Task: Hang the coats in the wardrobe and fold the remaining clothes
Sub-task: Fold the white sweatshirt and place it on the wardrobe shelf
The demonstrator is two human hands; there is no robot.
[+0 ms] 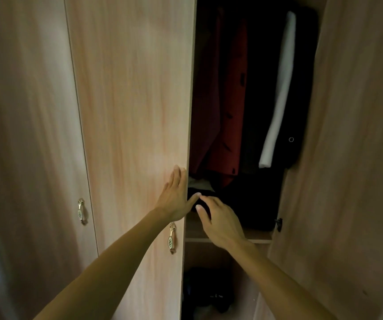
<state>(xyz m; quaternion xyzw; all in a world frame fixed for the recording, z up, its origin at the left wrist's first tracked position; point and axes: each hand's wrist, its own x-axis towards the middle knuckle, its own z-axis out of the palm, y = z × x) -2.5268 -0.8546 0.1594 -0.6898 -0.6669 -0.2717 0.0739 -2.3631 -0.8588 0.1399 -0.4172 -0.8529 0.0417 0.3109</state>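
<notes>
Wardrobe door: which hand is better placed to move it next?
Left, probably. The left hand lies flat on the door at its free edge, just above the handle. The right hand reaches into the opening in front of the shelf, fingers relaxed, off the door.

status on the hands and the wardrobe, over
Left hand flat on the wardrobe door by its edge, open. Right hand open, empty, at the gap. Red coat and dark coat hanging inside. Dark pile on the shelf below them.
</notes>
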